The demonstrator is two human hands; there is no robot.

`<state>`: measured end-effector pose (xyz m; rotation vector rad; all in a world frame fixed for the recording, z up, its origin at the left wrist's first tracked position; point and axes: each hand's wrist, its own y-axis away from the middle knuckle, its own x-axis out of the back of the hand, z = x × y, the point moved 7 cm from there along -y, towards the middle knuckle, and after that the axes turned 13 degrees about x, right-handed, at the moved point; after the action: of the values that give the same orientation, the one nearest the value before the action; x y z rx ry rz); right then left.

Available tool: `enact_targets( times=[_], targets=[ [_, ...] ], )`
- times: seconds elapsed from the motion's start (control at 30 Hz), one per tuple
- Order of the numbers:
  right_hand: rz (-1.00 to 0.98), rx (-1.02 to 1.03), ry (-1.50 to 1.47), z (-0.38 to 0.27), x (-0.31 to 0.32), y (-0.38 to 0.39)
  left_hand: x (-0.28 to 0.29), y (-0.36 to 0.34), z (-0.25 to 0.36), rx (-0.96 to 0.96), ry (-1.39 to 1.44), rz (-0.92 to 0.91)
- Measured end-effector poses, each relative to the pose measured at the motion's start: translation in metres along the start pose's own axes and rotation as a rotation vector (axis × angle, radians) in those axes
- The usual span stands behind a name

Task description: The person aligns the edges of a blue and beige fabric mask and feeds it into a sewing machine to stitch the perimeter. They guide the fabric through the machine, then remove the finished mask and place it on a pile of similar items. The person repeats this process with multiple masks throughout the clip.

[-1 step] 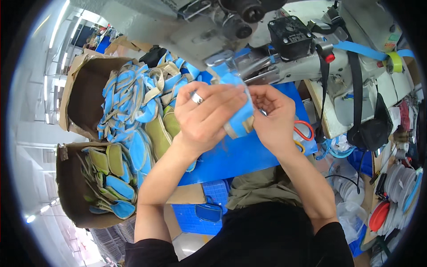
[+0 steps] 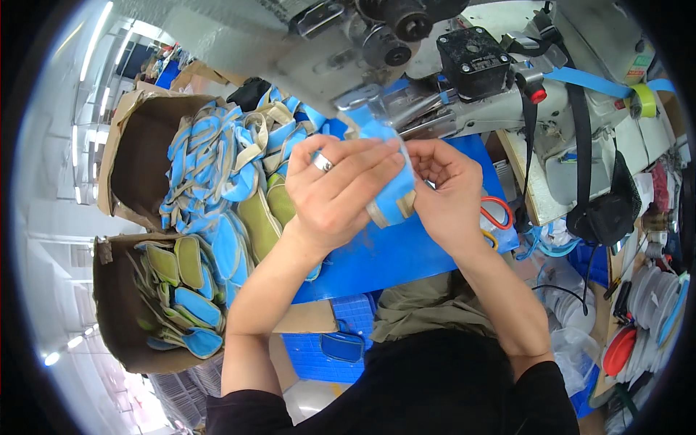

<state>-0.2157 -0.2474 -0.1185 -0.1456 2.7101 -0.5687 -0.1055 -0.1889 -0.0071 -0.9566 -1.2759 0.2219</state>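
Note:
My left hand (image 2: 330, 185), with a ring on one finger, is closed on a blue fabric piece with beige edging (image 2: 395, 206). The fabric reaches up to the metal parts under the head of a sewing machine (image 2: 362, 54). My right hand (image 2: 448, 192) pinches at the right edge of the same piece, its fingers curled and partly hidden. A small dark gap shows between its thumb and fingers; what lies there is too small to tell. Beneath both hands is the blue tabletop (image 2: 391, 261). Scissors with a red handle loop (image 2: 499, 212) lie just right of my right hand.
Blue and beige fabric strips (image 2: 210, 156) are heaped on the left, beside an upper cardboard box (image 2: 141, 156). A lower box (image 2: 116, 304) holds blue and olive pads (image 2: 196, 308). Blue tape (image 2: 591, 82) and black straps (image 2: 578, 138) hang at the right. Below stands a blue crate (image 2: 312, 359).

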Motion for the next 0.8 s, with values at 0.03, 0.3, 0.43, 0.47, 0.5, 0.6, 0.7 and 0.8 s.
enact_targets(
  times=[0.03, 0.3, 0.43, 0.47, 0.5, 0.6, 0.7, 0.8],
  targets=[
    [-0.015, -0.037, -0.015, 0.0, -0.001, -0.001, 0.001, -0.001, 0.0, 0.013, -0.005, -0.006],
    [-0.099, -0.162, -0.071, -0.012, 0.001, -0.011, -0.001, -0.005, -0.002, 0.019, -0.03, 0.01],
    [-0.1, -0.13, -0.118, -0.009, 0.002, -0.011, -0.004, -0.001, -0.002, 0.041, -0.015, 0.001],
    [-0.108, -0.125, -0.12, -0.008, 0.003, -0.012, -0.004, -0.001, -0.004, 0.061, -0.003, 0.011],
    [-0.108, -0.125, -0.128, -0.007, 0.003, -0.01, -0.004, 0.0, -0.007, 0.078, 0.009, 0.01],
    [-0.131, -0.103, -0.119, -0.004, 0.003, -0.007, 0.0, 0.009, -0.022, 0.217, 0.138, 0.06],
    [-0.139, -0.1, -0.175, -0.004, 0.001, -0.004, -0.002, 0.025, -0.041, 0.435, 0.331, 0.14],
    [-0.15, -0.124, -0.188, -0.002, 0.004, 0.0, 0.001, 0.019, -0.028, 0.279, 0.215, 0.049]
  ],
)
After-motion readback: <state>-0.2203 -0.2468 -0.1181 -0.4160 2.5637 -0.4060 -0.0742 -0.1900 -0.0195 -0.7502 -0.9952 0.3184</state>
